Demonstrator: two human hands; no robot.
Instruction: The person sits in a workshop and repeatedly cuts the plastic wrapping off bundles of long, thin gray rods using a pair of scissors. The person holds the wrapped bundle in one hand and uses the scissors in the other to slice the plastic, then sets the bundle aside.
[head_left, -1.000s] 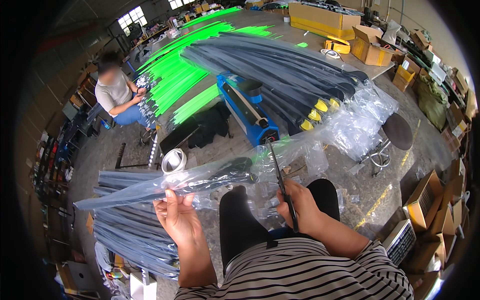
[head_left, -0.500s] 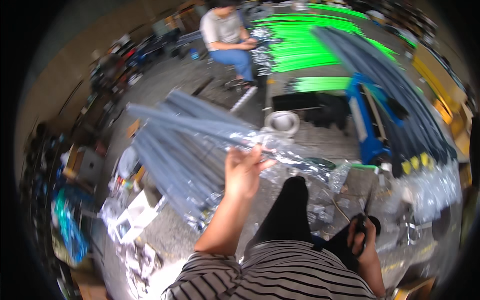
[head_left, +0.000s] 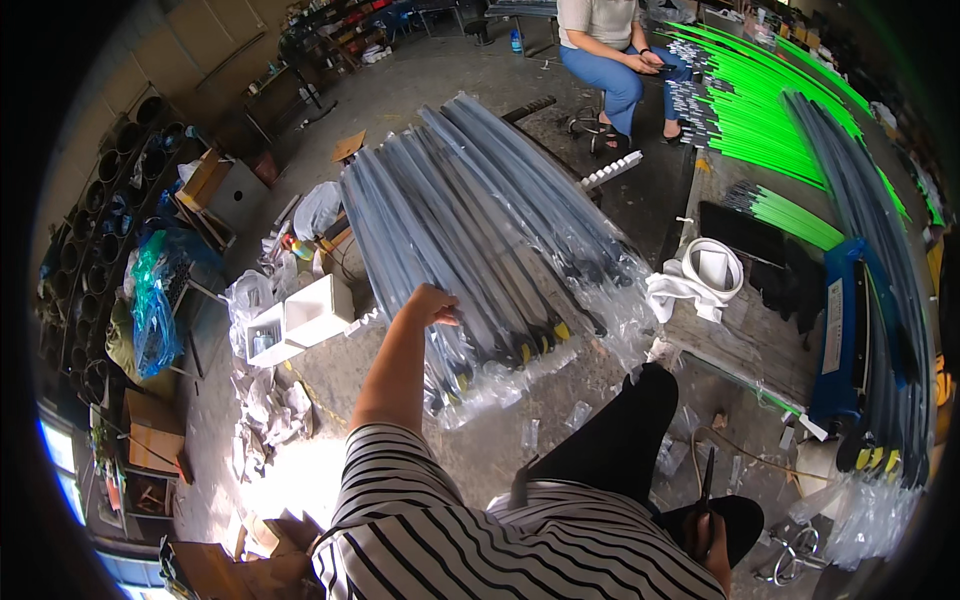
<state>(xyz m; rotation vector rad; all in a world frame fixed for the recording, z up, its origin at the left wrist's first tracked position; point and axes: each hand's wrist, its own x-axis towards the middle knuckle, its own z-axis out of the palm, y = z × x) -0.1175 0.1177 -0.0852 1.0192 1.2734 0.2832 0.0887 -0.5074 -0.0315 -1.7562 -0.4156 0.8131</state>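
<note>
My left hand (head_left: 433, 304) is reached out over a row of long grey rods in clear plastic sleeves (head_left: 470, 230), its fingers curled onto one sleeved bundle near the close end. What exactly the fingertips pinch is partly hidden. Yellow tips (head_left: 560, 331) show inside the crinkled plastic ends. Low at the right, by my knee, my right hand (head_left: 712, 545) is closed around a slim dark tool (head_left: 708, 480) that looks like scissors, pointing upward.
A bench at the right bears bright green rods (head_left: 765, 120), a white tape roll (head_left: 714, 266), a blue holder (head_left: 842, 335) and more sleeved rods (head_left: 860, 220). A seated person (head_left: 612, 60) is beyond. White boxes (head_left: 318, 308) and crumpled paper (head_left: 268, 415) lie left.
The sleeved bundle my left hand held up across my lap now lies with the row at the left. My view has swung left, and my right hand stays low with the dark tool.
</note>
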